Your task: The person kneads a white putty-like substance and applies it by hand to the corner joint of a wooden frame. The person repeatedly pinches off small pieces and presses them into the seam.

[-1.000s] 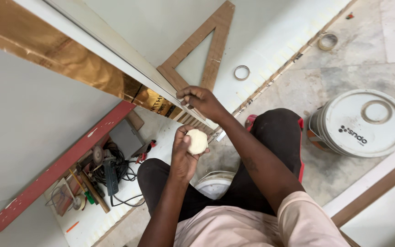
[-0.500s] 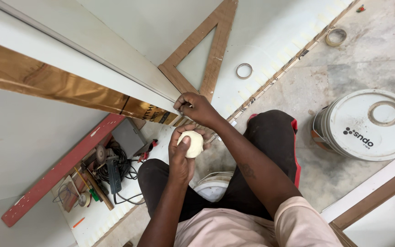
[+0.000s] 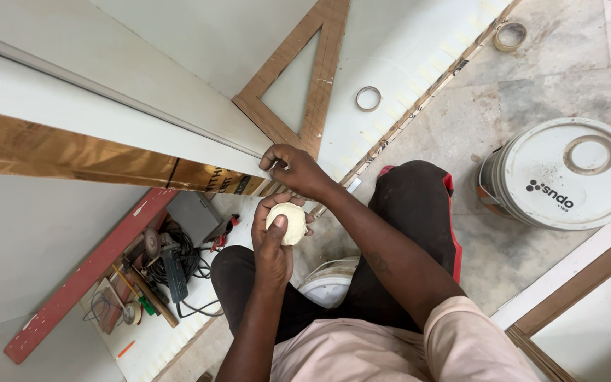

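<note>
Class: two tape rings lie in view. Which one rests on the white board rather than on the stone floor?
The thin ring beside the wooden triangle lies on the white board; the tan ring near the top edge lies on stone floor.

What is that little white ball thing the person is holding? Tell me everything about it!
The pale ball is a cream-white lump, roundish with slightly flattened faces, looking soft like putty or dough, though its material cannot be told for sure. The left hand cups it, fingers wrapped behind and the thumb lying across its front. It sits just below the right hand, which grips the end of the white panel.
</note>
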